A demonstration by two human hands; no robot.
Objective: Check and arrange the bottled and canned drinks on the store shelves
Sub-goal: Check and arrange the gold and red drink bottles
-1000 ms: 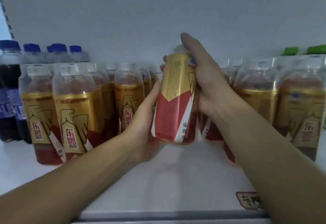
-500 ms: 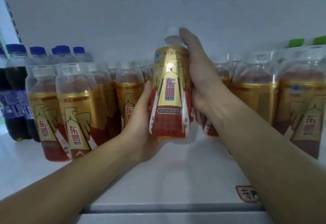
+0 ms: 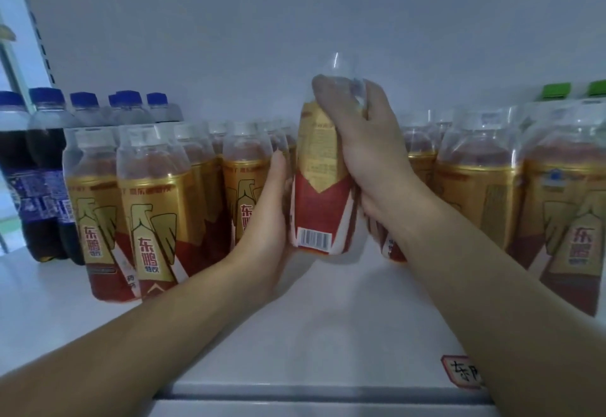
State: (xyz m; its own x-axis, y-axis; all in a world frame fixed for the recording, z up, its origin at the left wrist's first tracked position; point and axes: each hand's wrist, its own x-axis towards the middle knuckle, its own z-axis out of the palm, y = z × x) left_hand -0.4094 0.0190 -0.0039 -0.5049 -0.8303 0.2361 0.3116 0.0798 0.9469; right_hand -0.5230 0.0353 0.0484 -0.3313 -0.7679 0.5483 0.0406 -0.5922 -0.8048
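1. Both hands were on 1 bottle (image 3: pixel 319 187). My right hand (image 3: pixel 367 154) was clamped over its shoulder and neck with the fingers curled across the top. My left hand (image 3: pixel 269 216) cupped the lower left side, thumb lying up along the label, its fingers hidden behind.
2. Half a second before, the front of the label with the big logo faced me and my right hand sat more to the side. By this moment I had turned the bottle so the barcode (image 3: pixel 314 239) and the small print faced me, and my right hand had shifted on top.
3. I held the bottle upright in the gap between the matching bottles (image 3: pixel 154 219) on the left and those on the right. Its base was low over the shelf (image 3: pixel 311 318), but I could not tell if it touched.
4. Dark bottles (image 3: pixel 39 187) with blue caps stood at the far left, green caps (image 3: pixel 555 91) showed far right, and a price tag (image 3: pixel 462 372) sat on the front edge.
5. I judged that the turn meant I was in the checking part: reading the back before facing the logo forward again and setting it in the gap.
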